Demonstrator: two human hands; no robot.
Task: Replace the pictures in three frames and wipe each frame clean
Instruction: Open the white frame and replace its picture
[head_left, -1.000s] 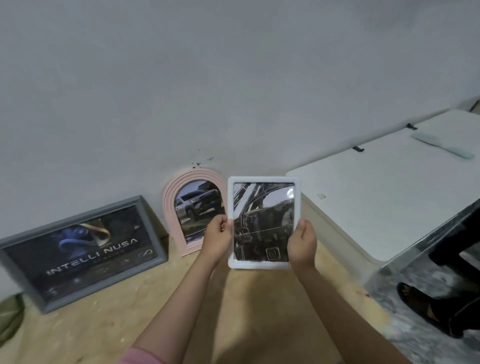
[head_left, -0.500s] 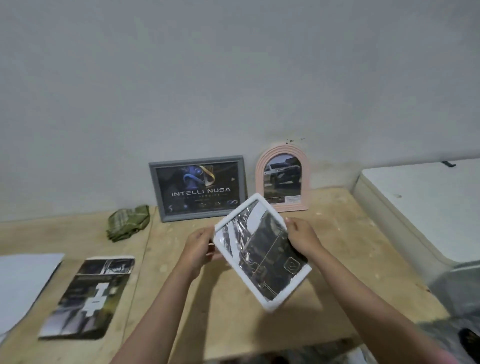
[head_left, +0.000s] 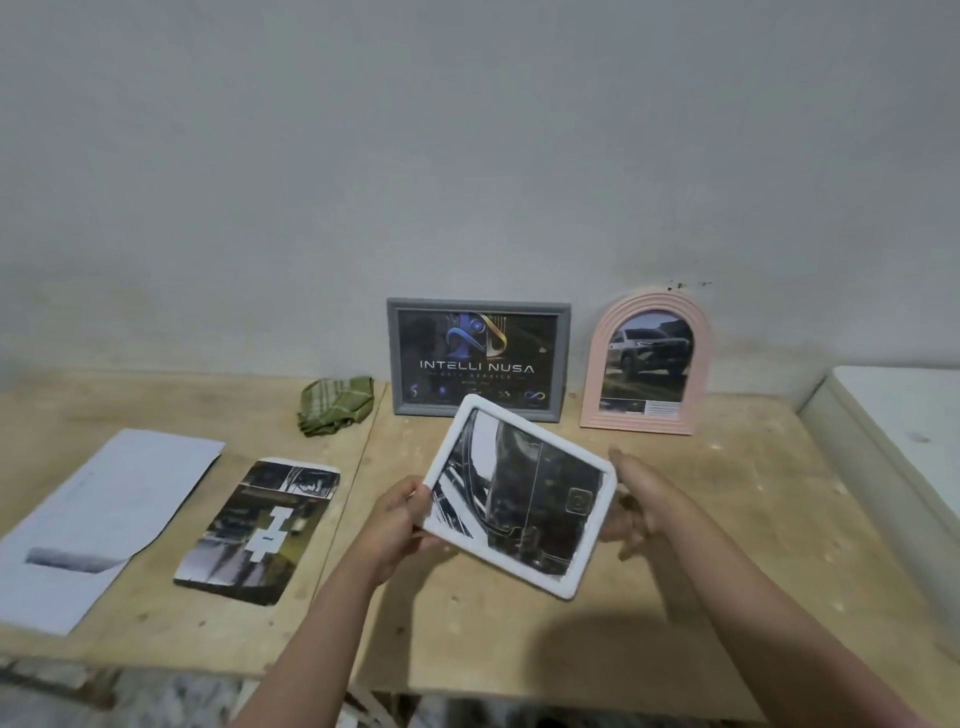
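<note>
**A:** Where is the frame you're working on?

**B:** You hold the white frame (head_left: 521, 496) tilted above the wooden table (head_left: 727, 519), in front of you. Your left hand (head_left: 392, 525) grips its left edge, thumb on the front. Your right hand (head_left: 636, 501) is at its right edge with fingers stretched out loosely, not clasping; part of it is hidden behind the frame.

**A:** What is in it?

**B:** A dark black-and-white picture.

**A:** And the other frames?

**B:** The grey frame (head_left: 478, 357) stands against the wall (head_left: 467, 156), reading "INTELLI NUSA". Just to its right stands the pink arched frame (head_left: 647, 364) with a car photo.

**A:** Anything else?

**B:** A folded green cloth (head_left: 336, 404) lies left of the grey frame. Nearer you, on the left, lie a loose dark print (head_left: 260, 530) and a white sheet (head_left: 104, 519).
</note>
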